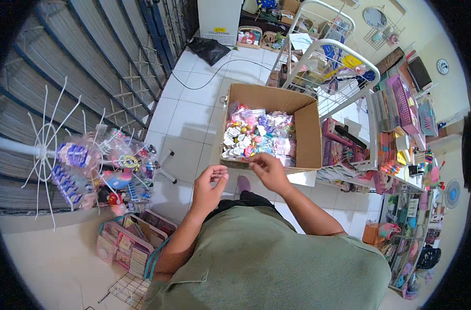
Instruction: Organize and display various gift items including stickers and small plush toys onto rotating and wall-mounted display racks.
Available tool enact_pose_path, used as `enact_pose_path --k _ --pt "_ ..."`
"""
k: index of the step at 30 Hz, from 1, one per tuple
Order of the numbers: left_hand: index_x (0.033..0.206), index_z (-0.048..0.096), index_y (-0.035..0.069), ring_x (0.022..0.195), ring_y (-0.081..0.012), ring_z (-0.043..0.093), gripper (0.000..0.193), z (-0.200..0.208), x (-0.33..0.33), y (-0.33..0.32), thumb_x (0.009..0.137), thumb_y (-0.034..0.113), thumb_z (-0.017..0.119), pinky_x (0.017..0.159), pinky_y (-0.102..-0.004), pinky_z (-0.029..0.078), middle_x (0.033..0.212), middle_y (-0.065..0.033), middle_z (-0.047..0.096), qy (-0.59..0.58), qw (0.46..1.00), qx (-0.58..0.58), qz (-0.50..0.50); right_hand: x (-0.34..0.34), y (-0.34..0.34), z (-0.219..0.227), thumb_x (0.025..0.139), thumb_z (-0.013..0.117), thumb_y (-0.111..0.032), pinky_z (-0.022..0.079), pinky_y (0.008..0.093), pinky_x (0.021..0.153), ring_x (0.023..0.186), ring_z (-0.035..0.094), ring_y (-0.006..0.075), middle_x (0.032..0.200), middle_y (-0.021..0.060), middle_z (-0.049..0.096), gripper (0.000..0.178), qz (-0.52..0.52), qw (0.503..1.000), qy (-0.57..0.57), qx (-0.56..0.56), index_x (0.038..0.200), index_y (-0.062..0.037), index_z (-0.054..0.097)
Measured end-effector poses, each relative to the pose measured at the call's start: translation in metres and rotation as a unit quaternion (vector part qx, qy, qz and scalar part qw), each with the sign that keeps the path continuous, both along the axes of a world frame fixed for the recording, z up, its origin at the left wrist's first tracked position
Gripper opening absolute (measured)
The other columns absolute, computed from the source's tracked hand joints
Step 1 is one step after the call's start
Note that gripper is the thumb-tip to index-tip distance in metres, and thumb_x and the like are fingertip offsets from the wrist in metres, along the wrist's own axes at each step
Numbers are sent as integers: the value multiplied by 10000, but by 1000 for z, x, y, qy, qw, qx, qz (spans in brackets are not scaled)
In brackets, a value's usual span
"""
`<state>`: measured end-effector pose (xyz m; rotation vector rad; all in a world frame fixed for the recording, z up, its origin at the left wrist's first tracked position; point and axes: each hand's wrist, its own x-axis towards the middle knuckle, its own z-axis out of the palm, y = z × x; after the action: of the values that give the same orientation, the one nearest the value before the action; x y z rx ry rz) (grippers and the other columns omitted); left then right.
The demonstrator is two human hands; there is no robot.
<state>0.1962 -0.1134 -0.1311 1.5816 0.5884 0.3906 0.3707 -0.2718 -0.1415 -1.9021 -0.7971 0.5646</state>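
A brown cardboard box [306, 129] stands with its top open in front of me. Inside lie many small plastic-wrapped packets [264, 129], with white card-backed pieces [236, 143] on their left side. My left hand [209, 187] hovers just short of the box's near left corner, fingers loosely bent, thumb apart, nothing visible in it. Over the near rim, my right hand [270, 173] has its thumb and fingertips drawn close together by the packets; whatever they may hold is too small to make out.
On the left stands a wire display rack [42, 150] hung with packaged trinkets. A white metal trolley [331, 67] is behind the box, stocked shelves [401, 150] line the right. A black plastic bag [208, 50] and a cable [194, 88] lie on the tiled floor. A pink basket [127, 240] sits lower left.
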Motion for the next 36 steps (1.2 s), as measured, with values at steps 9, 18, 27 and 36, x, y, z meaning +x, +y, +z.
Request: enact_pose_path --k 9,18,27,36 --pt "1114 653 -24 957 -156 681 189 -21 78 -21 944 58 651 878 -293 530 1010 -101 719 0 999 -9 42 160 -21 -70 869 712 -155 558 396 763 828 708 274 932 147 719 239 -58 986 -68 -138 1071 -27 708" --pt "1107 648 -25 975 -152 678 169 -28 116 -39 953 44 638 909 -301 525 1014 -102 716 26 997 -18 72 195 66 -122 887 716 -317 554 403 827 889 720 318 991 163 743 334 69 983 -59 -162 1091 -52 725" --pt "1102 645 -23 970 -144 672 157 -28 116 -46 966 55 634 915 -297 519 1007 -93 712 46 993 -7 110 201 177 -162 787 768 -450 561 431 755 837 727 340 886 251 728 501 -52 992 12 -113 926 29 721" --pt "1142 634 -12 996 -129 645 184 -30 115 -41 971 56 632 921 -283 495 1046 -71 696 52 992 -38 107 217 118 -188 820 700 8 559 341 611 748 713 224 872 90 700 244 -61 951 301 -41 1057 -25 654"
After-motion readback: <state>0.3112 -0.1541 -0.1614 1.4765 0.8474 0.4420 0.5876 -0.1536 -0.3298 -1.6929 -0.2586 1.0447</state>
